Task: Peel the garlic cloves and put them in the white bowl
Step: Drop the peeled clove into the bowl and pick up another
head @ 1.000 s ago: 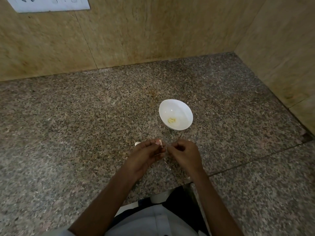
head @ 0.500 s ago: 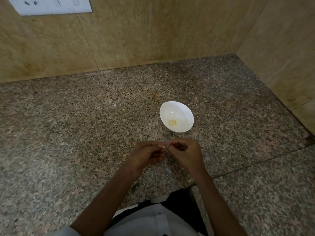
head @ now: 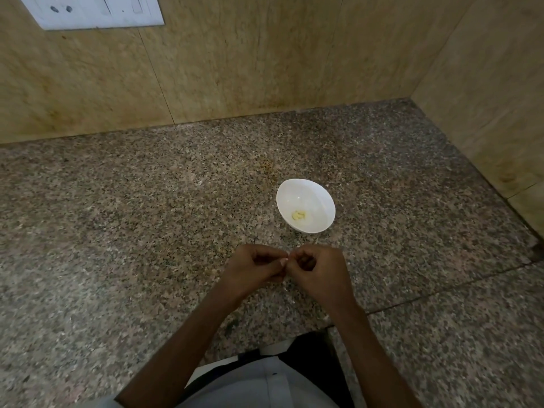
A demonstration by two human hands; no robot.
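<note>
Pinching a clove (head: 284, 262) w/ both hands, we work low-centre over the counter (head: 117, 231).
- L hand (head: 253, 269): fingers curled, tips gripping the clove.
- R hand (head: 316, 272): fingers curled, tips meeting L's at the clove.
- Clove: only a pale sliver shows btw fingertips; peeled or not, we can't tell.
- Bowl (head: 319, 198): white, upright on counter, just beyond hands, apart from them.
- Garlic pieces (head: 298, 215): small, yellowish, at bowl's bottom.
- Switch plate (head: 97, 10): white, on wall (head: 265, 54), top L.
</note>
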